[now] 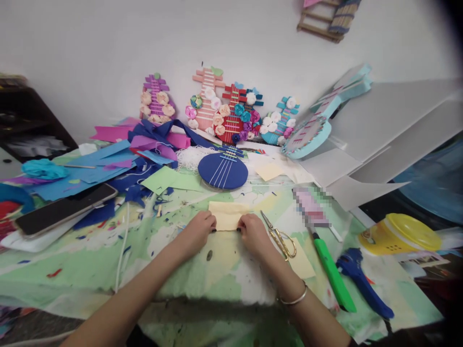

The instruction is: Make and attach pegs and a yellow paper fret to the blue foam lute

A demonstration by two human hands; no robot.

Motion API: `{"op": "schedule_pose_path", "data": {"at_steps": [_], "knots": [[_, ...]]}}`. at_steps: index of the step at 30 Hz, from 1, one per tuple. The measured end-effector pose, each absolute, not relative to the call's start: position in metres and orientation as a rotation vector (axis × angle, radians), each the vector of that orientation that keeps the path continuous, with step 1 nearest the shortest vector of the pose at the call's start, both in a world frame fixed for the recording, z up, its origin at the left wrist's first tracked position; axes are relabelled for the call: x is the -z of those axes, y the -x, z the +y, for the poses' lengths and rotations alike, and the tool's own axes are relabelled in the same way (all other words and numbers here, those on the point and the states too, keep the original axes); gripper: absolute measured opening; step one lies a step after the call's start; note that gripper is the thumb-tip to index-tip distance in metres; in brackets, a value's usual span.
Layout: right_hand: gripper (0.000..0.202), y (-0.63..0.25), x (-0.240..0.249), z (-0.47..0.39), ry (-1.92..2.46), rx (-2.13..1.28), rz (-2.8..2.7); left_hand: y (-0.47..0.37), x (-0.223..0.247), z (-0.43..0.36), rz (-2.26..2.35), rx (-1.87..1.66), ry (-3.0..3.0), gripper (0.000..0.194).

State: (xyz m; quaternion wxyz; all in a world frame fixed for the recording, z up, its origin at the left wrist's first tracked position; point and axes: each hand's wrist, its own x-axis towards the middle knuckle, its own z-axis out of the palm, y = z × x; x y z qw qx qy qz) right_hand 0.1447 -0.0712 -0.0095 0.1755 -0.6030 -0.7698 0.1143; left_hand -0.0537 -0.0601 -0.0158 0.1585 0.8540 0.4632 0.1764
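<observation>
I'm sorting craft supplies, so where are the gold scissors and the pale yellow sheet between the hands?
Gold scissors (276, 232): head view, near the pivot, where blades meet handles.
Pale yellow sheet (227, 216): head view, middle of its face.

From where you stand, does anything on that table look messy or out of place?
Just clutter: white string lies in a loose tangle beside the blue model instrument, and small scraps litter the tablecloth, neither gathered up. I see no damage on the pale yellow piece being held.
</observation>
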Motion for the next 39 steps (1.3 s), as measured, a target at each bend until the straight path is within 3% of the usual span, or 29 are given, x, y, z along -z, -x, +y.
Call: {"op": "schedule_pose_path", "data": {"at_steps": [9, 17, 22, 28, 35, 39], "knots": [[0.018, -0.14, -0.001, -0.065, 1.901, -0.222, -2.291, 0.027, 0.006, -0.059, 1.716, -0.151, -2.493, 0.018], [0.005, -0.156, 0.002, -0.072, 1.743, -0.566, -2.038, 0.05, 0.006, -0.057, 1.499, -0.435, -2.297, 0.013], [0.007, -0.154, 0.005, -0.072, 1.754, -0.397, -2.113, 0.056, 0.011, -0.056, 1.521, -0.413, -2.369, 0.016], [0.013, -0.136, 0.0, -0.064, 2.053, -0.082, -2.219, 0.042, 0.004, -0.047, 1.684, -0.046, -2.391, 0.011], [0.006, -0.158, -0.006, -0.064, 1.997, -0.553, -2.12, 0.033, -0.009, -0.044, 1.809, 0.097, -2.297, 0.013], [0.011, -0.171, -0.001, -0.073, 1.879, -0.524, -2.093, 0.031, -0.014, -0.049, 1.72, -0.015, -2.374, 0.019]]}}
